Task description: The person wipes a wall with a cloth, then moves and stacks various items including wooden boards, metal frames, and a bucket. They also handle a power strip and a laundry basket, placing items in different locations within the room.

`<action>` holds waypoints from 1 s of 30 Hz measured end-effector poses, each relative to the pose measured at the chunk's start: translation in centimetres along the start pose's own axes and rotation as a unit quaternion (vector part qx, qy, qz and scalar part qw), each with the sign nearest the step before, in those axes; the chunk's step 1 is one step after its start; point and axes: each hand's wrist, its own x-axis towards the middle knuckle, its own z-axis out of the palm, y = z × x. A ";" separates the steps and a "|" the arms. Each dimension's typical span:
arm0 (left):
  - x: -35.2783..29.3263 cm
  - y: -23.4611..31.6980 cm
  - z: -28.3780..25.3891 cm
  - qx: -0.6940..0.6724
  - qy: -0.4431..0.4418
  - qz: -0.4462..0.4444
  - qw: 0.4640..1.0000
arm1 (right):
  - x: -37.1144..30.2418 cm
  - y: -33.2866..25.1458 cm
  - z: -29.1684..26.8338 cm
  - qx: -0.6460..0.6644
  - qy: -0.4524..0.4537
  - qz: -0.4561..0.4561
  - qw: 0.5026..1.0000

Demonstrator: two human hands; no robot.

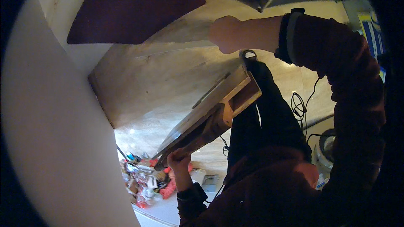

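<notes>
A long wooden frame-like piece [202, 117], with a flat board along one side and a hollow end, lies slanted across the middle of the view. Around its lower left end my left hand [179, 159] is closed, gripping a bar of it. Farther up, my right hand [226, 34] is a closed fist, held apart from the wood near its upper end. Its fingers are turned away, so whatever they hold, if anything, is hidden. A faint pale streak runs along the floor left of that fist; I cannot tell what it is.
A heap of mixed litter and packaging [147, 180] lies at lower left beside a white wall [54, 122]. A dark red panel [134, 8] is at the upper left. Black cables [299, 107] trail over the floor [155, 88] right of my legs, near a round container [325, 149].
</notes>
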 end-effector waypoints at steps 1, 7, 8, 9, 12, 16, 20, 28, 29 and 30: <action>-0.2 0.2 -0.9 -0.016 -0.126 -0.149 0.981 | 0.3 -0.6 0.2 -0.002 0.004 -0.009 1.000; -1.7 -1.7 -4.5 -0.002 -0.012 0.021 1.000 | 4.3 -3.0 0.0 -0.034 0.049 -0.111 0.992; -2.0 -1.9 -4.7 -0.027 -0.021 0.013 0.999 | 4.9 -3.4 -0.1 -0.035 0.043 -0.116 0.992; -2.5 -2.2 -4.8 -0.086 -0.046 -0.050 0.994 | 5.2 -3.5 -0.2 -0.037 0.038 -0.121 0.991; -2.8 -2.6 -5.0 -0.138 -0.035 -0.035 0.989 | 6.9 -4.4 -0.9 -0.026 0.063 -0.111 0.991; -2.5 -2.3 -5.3 -0.041 0.019 0.038 0.998 | 9.9 -5.5 -1.3 -0.021 0.098 -0.160 0.982; -2.9 -1.7 -5.7 -0.164 -0.022 -0.083 0.983 | 15.5 -7.2 -0.7 -0.108 0.101 -0.204 0.968; -4.2 -3.8 -3.5 -0.077 0.021 0.006 0.997 | 24.5 -5.9 0.8 -0.141 0.122 -0.301 0.935; -3.9 -4.0 -3.2 -0.107 0.010 0.000 0.994 | 25.0 -5.6 0.9 -0.138 0.120 -0.304 0.935; -3.9 -4.1 -3.0 -0.137 0.039 0.002 0.990 | 25.4 -5.4 1.0 -0.134 0.119 -0.307 0.935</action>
